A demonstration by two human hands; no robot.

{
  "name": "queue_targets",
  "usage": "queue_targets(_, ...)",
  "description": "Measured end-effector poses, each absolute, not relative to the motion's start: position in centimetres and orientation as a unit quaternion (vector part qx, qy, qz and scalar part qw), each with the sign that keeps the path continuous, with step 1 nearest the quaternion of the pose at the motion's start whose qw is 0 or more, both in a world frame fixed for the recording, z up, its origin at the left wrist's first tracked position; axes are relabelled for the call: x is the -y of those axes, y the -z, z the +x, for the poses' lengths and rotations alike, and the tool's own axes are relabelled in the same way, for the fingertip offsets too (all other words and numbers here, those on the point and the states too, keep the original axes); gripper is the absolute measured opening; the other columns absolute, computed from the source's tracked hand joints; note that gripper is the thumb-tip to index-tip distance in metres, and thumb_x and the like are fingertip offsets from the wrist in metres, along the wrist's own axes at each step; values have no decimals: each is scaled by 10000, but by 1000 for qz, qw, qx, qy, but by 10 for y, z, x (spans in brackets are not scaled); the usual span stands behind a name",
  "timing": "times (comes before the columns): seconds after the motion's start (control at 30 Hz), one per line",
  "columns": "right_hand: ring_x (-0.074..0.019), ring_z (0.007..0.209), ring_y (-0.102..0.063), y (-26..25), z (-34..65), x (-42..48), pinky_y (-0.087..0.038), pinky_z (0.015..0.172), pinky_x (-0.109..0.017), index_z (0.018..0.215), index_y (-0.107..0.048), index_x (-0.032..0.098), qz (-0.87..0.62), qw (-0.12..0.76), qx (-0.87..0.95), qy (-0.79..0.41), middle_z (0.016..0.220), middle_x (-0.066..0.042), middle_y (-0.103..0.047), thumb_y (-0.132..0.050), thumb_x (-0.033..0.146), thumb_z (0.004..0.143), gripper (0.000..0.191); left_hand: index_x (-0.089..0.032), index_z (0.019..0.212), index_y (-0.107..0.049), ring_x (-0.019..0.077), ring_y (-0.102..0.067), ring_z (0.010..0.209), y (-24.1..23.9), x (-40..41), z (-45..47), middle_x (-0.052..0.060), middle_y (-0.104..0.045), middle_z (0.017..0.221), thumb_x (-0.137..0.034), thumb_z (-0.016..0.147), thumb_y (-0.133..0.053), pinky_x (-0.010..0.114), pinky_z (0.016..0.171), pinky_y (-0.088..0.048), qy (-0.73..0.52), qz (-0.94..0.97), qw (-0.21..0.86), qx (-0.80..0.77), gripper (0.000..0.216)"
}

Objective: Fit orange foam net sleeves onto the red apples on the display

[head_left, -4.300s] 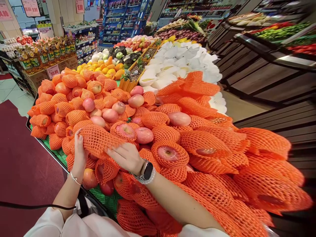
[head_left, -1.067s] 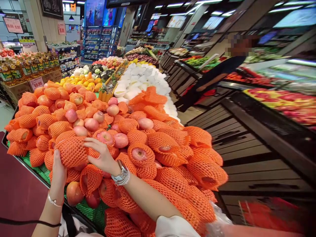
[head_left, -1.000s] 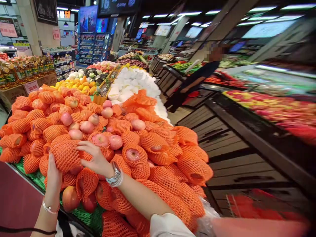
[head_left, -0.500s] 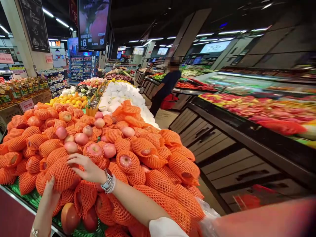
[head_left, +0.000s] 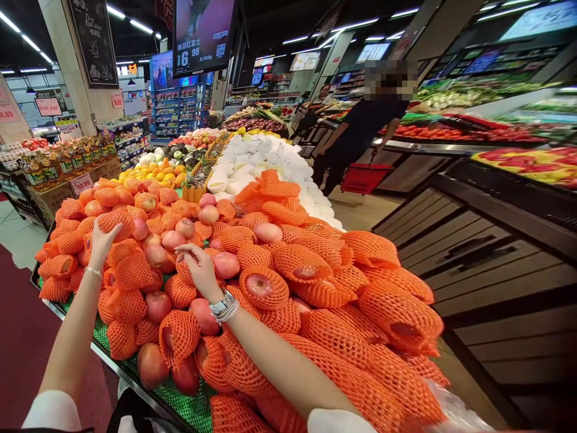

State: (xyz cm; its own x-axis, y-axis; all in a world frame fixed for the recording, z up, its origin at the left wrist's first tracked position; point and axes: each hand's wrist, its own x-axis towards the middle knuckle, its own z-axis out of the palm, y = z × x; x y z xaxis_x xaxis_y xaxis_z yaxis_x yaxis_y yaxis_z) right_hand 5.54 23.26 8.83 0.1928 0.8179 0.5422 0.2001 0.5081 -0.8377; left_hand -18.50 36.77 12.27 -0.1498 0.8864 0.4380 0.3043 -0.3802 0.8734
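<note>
At the left of the frame, the left hand [head_left: 103, 243] has its fingers wrapped around a netted fruit [head_left: 118, 221], over the left part of a heap of fruit in orange foam nets. The right hand [head_left: 202, 270], near the centre, holds nothing: its fingers are spread slightly and loosely bent above the heap, and whether their tips touch anything cannot be told. Just beside it, to the right, lies a bare pink apple [head_left: 225, 264]; a silver watch [head_left: 222, 305] sits on that wrist, and a thin bracelet [head_left: 94, 272] on the other. The heap lies on a worktop [head_left: 112, 365] with green matting [head_left: 184, 402], which shows at the lower left, near two large bare fruits [head_left: 152, 365] side by side. White-wrapped fruit [head_left: 265, 168] fills the upper centre, behind a bunch of orange netting [head_left: 270, 191]. At the upper right, a person in dark clothes [head_left: 360, 126] stands with a red basket [head_left: 366, 178]. Bottles [head_left: 63, 162] line the upper left, and a price screen [head_left: 205, 36] hangs at the top.
</note>
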Motion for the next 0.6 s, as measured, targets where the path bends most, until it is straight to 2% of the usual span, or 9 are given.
queue_targets(0.2, -180, 798, -638, -83, 58, -234, -479, 793, -335, 844, -680, 220, -479, 581, 620, -221, 873, -27, -707, -477, 219, 857, 204, -149, 1209, -504, 324, -559, 1208, -110, -428, -193, 148, -595, 1214, -369, 710, -742, 516, 1096, -395, -545, 607, 172, -552, 595)
queue_targets(0.37, -180, 866, -648, -92, 61, -237, -480, 828, -329, 841, -681, 214, -487, 575, 616, -231, 901, -33, -713, -466, 208, 864, 216, -158, 1197, -530, 343, -541, 1205, -100, -429, -193, 130, -555, 1192, -385, 624, -799, 509, 1093, -387, -481, 678, 155, -534, 673)
queue_targets(0.47, -175, 884, -644, -106, 74, -238, -485, 831, -321, 870, -677, 208, -480, 596, 605, -220, 940, -34, -713, -475, 219, 873, 202, -117, 1247, -500, 391, -524, 1208, -95, -420, -189, 190, -548, 1214, -450, 689, -738, 560, 1058, -389, -410, 710, 48, -570, 692)
queue_targets(0.6, -182, 928, -638, -130, 116, -255, -485, 868, -325, 928, -691, 210, -529, 565, 616, -149, 970, -34, -712, -495, 246, 908, 200, -68, 1267, -497, 474, -430, 1285, -89, -406, -190, 282, -551, 1274, -589, 784, -602, 686, 1085, -229, -348, 721, -78, -594, 718)
